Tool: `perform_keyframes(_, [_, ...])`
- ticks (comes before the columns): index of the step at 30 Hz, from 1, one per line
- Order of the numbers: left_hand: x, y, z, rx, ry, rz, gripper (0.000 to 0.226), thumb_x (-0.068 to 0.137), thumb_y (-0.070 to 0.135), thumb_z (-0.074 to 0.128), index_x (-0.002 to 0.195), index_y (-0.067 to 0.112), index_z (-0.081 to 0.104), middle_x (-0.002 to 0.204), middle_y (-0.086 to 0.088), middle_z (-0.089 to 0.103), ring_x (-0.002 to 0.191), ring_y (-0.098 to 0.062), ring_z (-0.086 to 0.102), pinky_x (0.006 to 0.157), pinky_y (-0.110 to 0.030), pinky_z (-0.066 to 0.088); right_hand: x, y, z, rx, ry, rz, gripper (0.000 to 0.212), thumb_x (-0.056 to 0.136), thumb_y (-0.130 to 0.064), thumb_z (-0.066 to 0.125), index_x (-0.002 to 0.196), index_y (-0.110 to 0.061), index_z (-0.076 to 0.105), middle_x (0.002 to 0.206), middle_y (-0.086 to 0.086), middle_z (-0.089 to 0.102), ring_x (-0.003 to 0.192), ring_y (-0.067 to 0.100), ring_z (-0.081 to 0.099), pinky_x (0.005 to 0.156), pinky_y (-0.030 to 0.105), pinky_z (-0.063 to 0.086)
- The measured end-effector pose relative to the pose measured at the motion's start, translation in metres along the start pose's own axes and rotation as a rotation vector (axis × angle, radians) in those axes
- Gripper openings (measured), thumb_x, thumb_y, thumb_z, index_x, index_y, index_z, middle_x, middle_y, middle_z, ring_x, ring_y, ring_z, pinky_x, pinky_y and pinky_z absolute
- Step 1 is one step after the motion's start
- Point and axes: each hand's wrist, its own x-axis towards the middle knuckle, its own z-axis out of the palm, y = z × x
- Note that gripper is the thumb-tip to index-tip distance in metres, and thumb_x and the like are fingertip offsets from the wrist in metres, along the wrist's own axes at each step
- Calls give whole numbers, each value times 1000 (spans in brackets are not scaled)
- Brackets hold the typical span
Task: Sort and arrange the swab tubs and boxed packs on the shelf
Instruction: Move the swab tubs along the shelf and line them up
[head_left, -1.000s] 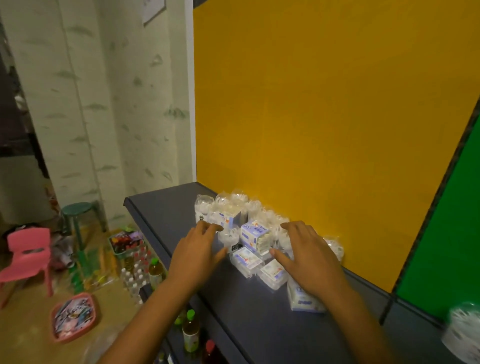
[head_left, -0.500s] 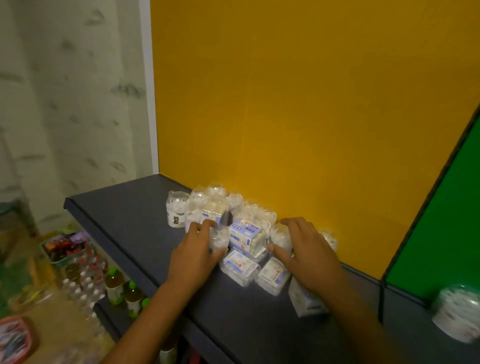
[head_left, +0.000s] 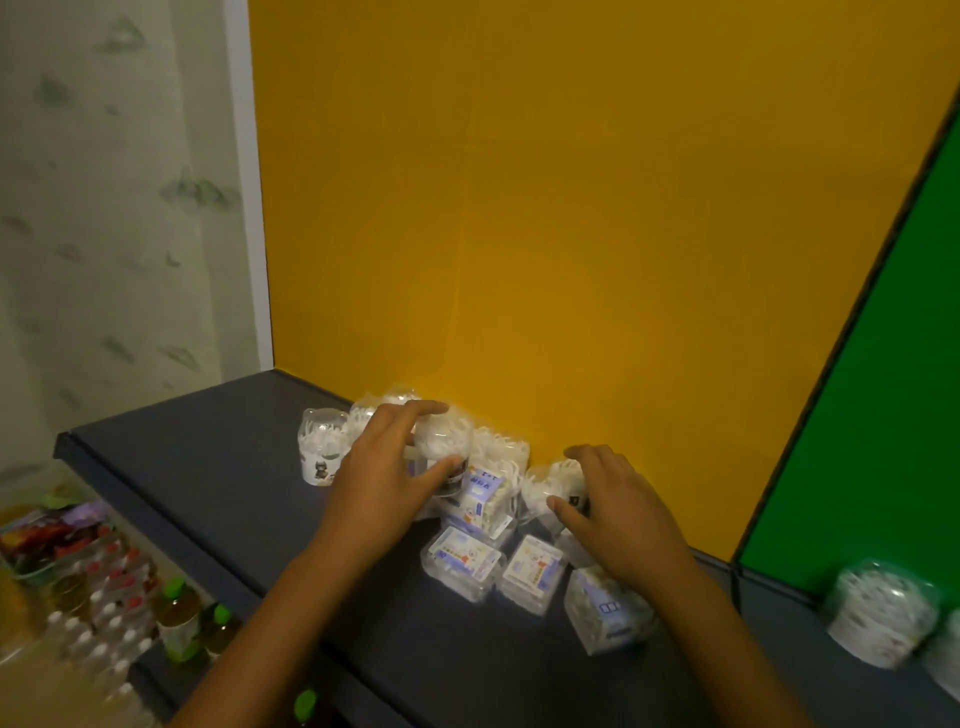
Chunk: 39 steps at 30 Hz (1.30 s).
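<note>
At centre frame, a person's left hand (head_left: 384, 478) grips a clear round swab tub (head_left: 441, 447), fingers curled over its lid and thumb pressed to its near side, lifted or tipped slightly among the cluster against the yellow back panel (head_left: 571, 208). The right hand (head_left: 613, 512), just right of centre, curls over a second swab tub (head_left: 545, 486), thumb on its front. Both tubs sit directly beyond the hands, toward the panel. Another tub with a cartoon label (head_left: 322, 447) stands upright at the cluster's left end, nearer the left hand. Two flat boxed packs (head_left: 462, 561) lie side by side on the dark shelf (head_left: 208, 452) between the forearms, a third clear pack (head_left: 608, 613) under the right wrist. The sorting looks barely begun; the flat packs likely need moving clear of the tubs.
</note>
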Motion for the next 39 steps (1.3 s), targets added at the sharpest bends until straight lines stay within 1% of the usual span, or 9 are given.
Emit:
perform_keyframes(4, [10, 4, 4, -237, -68, -16, 45, 80, 30, 74, 120, 42, 57, 122, 14, 56, 96, 4, 56, 74, -19, 53, 9, -1, 5, -18, -48, -8, 57, 94, -51, 53, 143, -29, 34, 143, -4, 43, 126, 17, 45, 99, 31, 42])
perform_keyframes(7, [12, 2, 7, -347, -95, -44, 42, 82, 26, 73, 118, 42, 59, 122, 15, 59, 96, -3, 61, 76, -23, 55, 17, -2, 14, -46, -89, -26, 58, 95, -49, 54, 145, -28, 34, 143, -2, 42, 129, 19, 42, 100, 32, 40])
perform_keyframes(11, [11, -5, 9, -427, -123, -82, 38, 84, 24, 71, 117, 41, 61, 118, 17, 63, 102, -5, 62, 85, -31, 56, 24, -1, 27, -64, -127, -27, 55, 93, -48, 56, 141, -26, 40, 138, 0, 44, 127, 19, 41, 100, 33, 41])
perform_keyframes(18, [4, -19, 8, -460, -136, -136, 37, 84, 24, 70, 116, 41, 62, 117, 14, 64, 103, -12, 62, 88, -39, 55, 32, -1, 39, -101, -81, -18, 53, 86, -47, 66, 129, -23, 46, 129, 1, 47, 119, 20, 43, 93, 30, 42])
perform_keyframes(24, [-2, -16, 3, -474, -121, -127, 37, 82, 25, 72, 116, 38, 63, 116, 16, 64, 101, -15, 63, 88, -43, 54, 42, 0, 39, -66, -156, 27, 59, 86, -44, 68, 133, -16, 47, 128, 7, 43, 122, 24, 37, 98, 32, 39])
perform_keyframes(28, [-1, -3, -3, -478, -101, -111, 35, 83, 24, 71, 114, 39, 64, 116, 16, 64, 104, -10, 62, 84, -35, 56, 38, 3, 20, 53, -100, 51, 59, 81, -42, 72, 130, -21, 47, 124, 5, 40, 121, 25, 38, 91, 27, 36])
perform_keyframes(32, [0, 18, 1, -506, -95, -76, 35, 83, 22, 71, 114, 36, 64, 118, 13, 64, 102, -10, 63, 79, -26, 56, 19, 12, -16, 148, -9, 56, 53, 80, -42, 74, 123, -34, 45, 117, 0, 42, 110, 21, 47, 78, 27, 39])
perform_keyframes(35, [-4, 43, 12, -539, -109, -53, 35, 84, 19, 71, 115, 33, 64, 118, 10, 64, 102, -9, 63, 73, -19, 54, -5, 26, -47, 114, 9, 49, 52, 79, -47, 73, 121, -40, 42, 118, -3, 47, 97, 20, 56, 75, 37, 51])
perform_keyframes(39, [-16, 80, 33, -563, -174, -20, 35, 85, 24, 71, 116, 39, 62, 120, 14, 62, 106, -11, 62, 79, -30, 57, -47, 50, -89, 74, 5, 51, 48, 81, -48, 71, 118, -41, 41, 119, -7, 47, 77, 20, 60, 72, 44, 53])
